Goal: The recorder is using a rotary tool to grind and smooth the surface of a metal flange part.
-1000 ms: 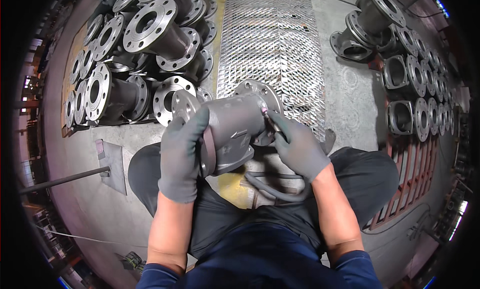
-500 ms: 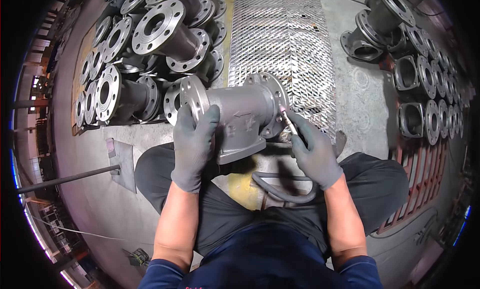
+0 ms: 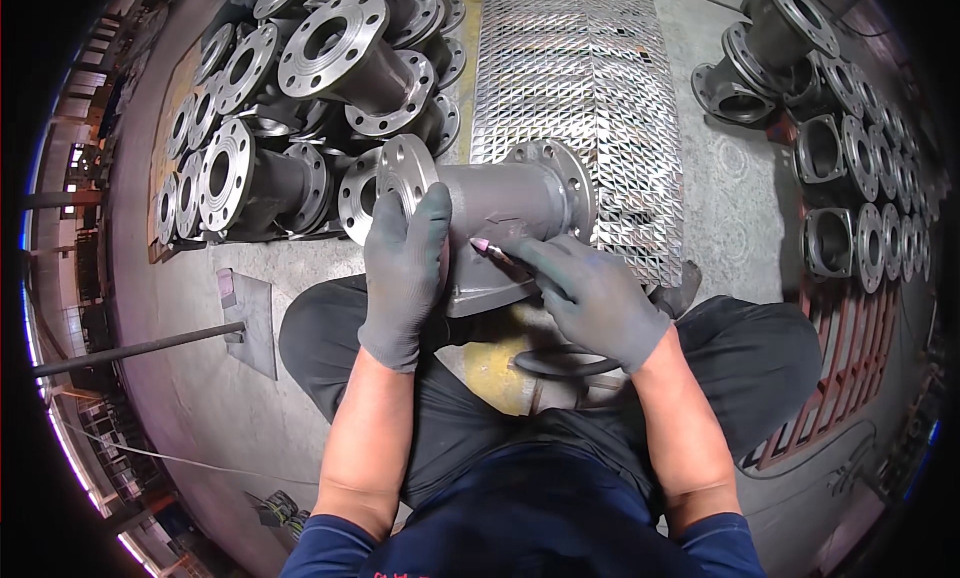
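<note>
A grey cast valve body (image 3: 500, 206) with round flanges at both ends lies across my knees, its square base facing me. My left hand (image 3: 405, 276), in a grey glove, wraps over its left end beside the bolt-hole flange. My gloved right hand (image 3: 590, 298) grips a slim grinding tool (image 3: 490, 250) whose small pink tip touches the body's front face near a cast arrow. A black hose (image 3: 555, 363) runs from that hand down across my lap.
A pile of flanged valve bodies (image 3: 310, 98) fills the floor at upper left. A perforated metal grating (image 3: 580, 98) lies ahead. More castings (image 3: 850, 168) line the right side. A dark rod (image 3: 135, 350) and a flat plate (image 3: 248, 323) lie at left.
The valve body has rolled and settled lower on my lap. My left hand slid to its left end, and my right hand brought the pink grinding tip onto its front face.
</note>
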The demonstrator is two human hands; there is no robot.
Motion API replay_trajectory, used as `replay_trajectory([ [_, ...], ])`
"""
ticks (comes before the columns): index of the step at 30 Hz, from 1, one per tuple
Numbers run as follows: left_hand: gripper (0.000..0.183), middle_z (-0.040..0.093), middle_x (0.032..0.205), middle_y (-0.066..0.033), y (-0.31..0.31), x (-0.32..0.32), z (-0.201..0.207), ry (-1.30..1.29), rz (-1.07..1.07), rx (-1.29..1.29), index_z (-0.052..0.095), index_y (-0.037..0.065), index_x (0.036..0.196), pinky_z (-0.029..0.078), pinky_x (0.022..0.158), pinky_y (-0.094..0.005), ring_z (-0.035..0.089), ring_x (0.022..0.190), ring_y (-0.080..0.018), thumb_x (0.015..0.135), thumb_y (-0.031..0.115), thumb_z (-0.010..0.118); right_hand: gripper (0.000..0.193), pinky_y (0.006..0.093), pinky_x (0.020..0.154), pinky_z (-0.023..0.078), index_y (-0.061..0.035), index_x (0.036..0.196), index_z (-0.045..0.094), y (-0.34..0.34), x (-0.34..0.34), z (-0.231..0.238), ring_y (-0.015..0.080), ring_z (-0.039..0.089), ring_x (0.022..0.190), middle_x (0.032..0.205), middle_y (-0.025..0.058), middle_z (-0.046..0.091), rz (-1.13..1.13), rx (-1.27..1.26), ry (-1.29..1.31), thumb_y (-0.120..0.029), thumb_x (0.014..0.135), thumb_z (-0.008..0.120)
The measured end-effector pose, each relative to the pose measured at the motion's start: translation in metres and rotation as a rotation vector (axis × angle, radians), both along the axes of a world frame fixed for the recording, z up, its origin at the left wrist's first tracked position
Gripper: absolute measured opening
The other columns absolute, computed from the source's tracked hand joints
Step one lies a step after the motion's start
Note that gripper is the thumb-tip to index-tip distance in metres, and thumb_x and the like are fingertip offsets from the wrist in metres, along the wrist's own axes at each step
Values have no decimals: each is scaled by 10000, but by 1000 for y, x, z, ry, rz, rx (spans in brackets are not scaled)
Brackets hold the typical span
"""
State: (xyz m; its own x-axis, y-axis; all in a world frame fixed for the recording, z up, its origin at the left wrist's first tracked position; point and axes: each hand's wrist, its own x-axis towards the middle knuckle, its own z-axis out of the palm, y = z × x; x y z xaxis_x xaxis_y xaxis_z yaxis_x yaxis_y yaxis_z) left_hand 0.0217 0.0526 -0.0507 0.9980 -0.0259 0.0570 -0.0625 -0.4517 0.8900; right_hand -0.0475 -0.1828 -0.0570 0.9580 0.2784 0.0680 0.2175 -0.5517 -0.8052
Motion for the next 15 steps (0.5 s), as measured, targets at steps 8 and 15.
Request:
replay_trajectory([
  [8,571,713,912,-204,-9,3,13,-120,-42,25,638,-79,1096,551,802,-426,683,848,-253,1060,479,756,612,489,914,606,-248,1522,652,2,8,9,373,737,1076,1175,132,731,110,-101,105,-11,958,638],
  [15,575,724,929,-216,-9,5,14,-111,9,51,642,-84,1129,558,812,-429,692,849,-282,1062,476,754,588,480,909,602,-282,1528,658,-5,12,6,374,730,1074,1162,129,729,59,-32,115,-54,987,657],
])
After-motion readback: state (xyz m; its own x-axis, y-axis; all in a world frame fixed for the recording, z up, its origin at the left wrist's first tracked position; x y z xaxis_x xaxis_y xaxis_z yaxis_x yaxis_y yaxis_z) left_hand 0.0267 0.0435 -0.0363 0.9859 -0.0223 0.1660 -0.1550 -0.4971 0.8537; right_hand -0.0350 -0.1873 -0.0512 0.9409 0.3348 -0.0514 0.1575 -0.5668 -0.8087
